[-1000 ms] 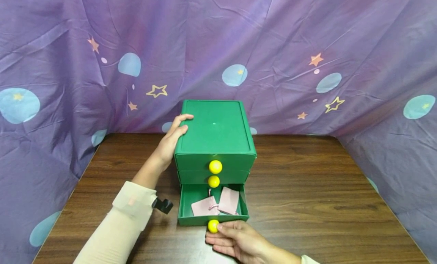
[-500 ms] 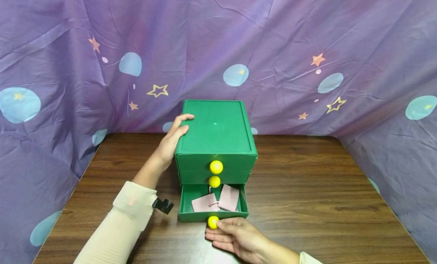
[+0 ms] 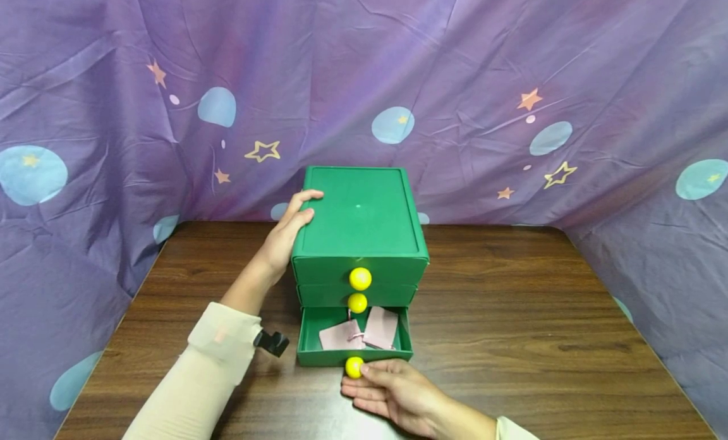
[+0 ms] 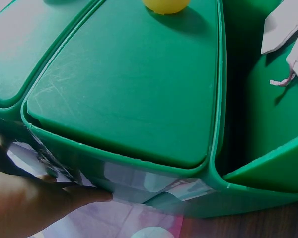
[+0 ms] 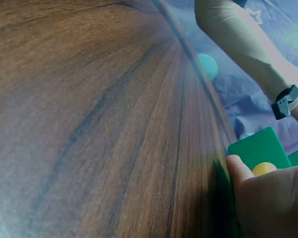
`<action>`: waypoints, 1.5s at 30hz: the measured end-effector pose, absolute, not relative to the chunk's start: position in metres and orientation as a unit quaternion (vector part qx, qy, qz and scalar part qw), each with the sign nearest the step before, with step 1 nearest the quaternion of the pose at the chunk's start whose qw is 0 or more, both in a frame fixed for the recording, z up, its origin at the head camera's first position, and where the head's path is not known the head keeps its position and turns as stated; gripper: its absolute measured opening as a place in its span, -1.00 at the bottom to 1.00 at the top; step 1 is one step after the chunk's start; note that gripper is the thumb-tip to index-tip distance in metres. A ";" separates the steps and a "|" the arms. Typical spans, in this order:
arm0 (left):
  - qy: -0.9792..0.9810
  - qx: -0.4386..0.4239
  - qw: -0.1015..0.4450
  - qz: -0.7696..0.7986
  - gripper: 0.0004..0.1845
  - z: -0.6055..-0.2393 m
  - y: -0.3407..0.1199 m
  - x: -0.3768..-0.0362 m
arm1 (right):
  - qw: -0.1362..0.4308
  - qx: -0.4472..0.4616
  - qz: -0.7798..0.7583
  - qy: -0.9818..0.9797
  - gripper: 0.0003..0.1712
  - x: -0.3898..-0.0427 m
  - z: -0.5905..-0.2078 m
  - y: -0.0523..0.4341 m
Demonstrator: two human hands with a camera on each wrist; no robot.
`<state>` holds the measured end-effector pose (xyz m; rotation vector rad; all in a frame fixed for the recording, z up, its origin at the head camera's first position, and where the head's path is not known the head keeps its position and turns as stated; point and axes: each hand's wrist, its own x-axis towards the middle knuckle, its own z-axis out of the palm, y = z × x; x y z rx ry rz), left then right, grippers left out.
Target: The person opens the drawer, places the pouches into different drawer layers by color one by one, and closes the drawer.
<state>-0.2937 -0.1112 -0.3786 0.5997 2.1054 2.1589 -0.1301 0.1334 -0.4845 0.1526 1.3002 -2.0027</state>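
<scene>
A green drawer cabinet (image 3: 358,212) stands on the table, its upper two drawers closed. The bottom drawer (image 3: 304,359) is pulled out, with two pale pink pouches (image 3: 381,327) inside. My left hand (image 3: 280,241) rests against the cabinet's left side, fingertips over the top edge. In the left wrist view, that hand (image 4: 35,201) lies along the side wall. My right hand (image 3: 398,392) pinches the bottom drawer's yellow knob (image 3: 354,367) with the thumb at its right side, other fingers extended below. The right wrist view shows the knob (image 5: 264,169) beside the thumb.
The wooden table (image 3: 523,339) extends to both sides of the cabinet. A purple curtain (image 3: 455,111) with stars and blue shapes hangs behind and at the sides. A black clip (image 3: 273,343) juts from the left sleeve (image 3: 218,345).
The bottom drawer has slid slightly inward, with the right hand and knob moving along. My left hand has stayed on the cabinet's side.
</scene>
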 end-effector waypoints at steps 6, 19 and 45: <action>0.687 0.192 0.034 0.700 -0.50 -0.378 -0.111 -0.294 | 0.365 0.054 -0.779 0.507 -0.55 -0.132 -0.484 0.133; 0.688 0.196 0.036 0.698 -0.50 -0.378 -0.111 -0.293 | 0.359 0.061 -0.781 0.507 -0.55 -0.137 -0.483 0.132; 0.690 0.193 0.040 0.696 -0.50 -0.378 -0.112 -0.293 | 0.348 0.055 -0.782 0.513 -0.58 -0.154 -0.486 0.128</action>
